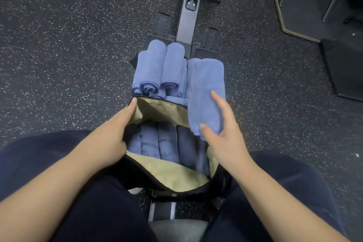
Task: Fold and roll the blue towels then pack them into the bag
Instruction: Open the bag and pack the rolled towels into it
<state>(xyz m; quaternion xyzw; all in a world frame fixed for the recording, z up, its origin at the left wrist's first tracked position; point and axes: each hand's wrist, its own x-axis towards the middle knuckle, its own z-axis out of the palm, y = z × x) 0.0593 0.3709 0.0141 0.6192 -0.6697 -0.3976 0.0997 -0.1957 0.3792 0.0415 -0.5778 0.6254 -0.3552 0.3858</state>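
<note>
Now right hand pinches rolled towel beside bag; left hand seemingly grips its rim.

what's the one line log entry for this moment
right hand: holds rolled towel | left hand: holds bag open | bag: towels inside

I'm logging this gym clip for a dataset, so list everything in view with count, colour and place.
bag: one, black with tan lining, open on the person's lap.
rolled towels in bag: several, blue, side by side inside.
rolled towels on rail: at least two on top, more ends showing beneath, blue, stacked just beyond the bag.
held towel: one, blue, rolled, above the bag's right edge.
rowing machine: one, black, rail running away from the person.
floor: dark, speckled white.
metal frame: upper right, partly cut off.
left hand: holds the bag's rim open.
right hand: grips the held towel.
</note>
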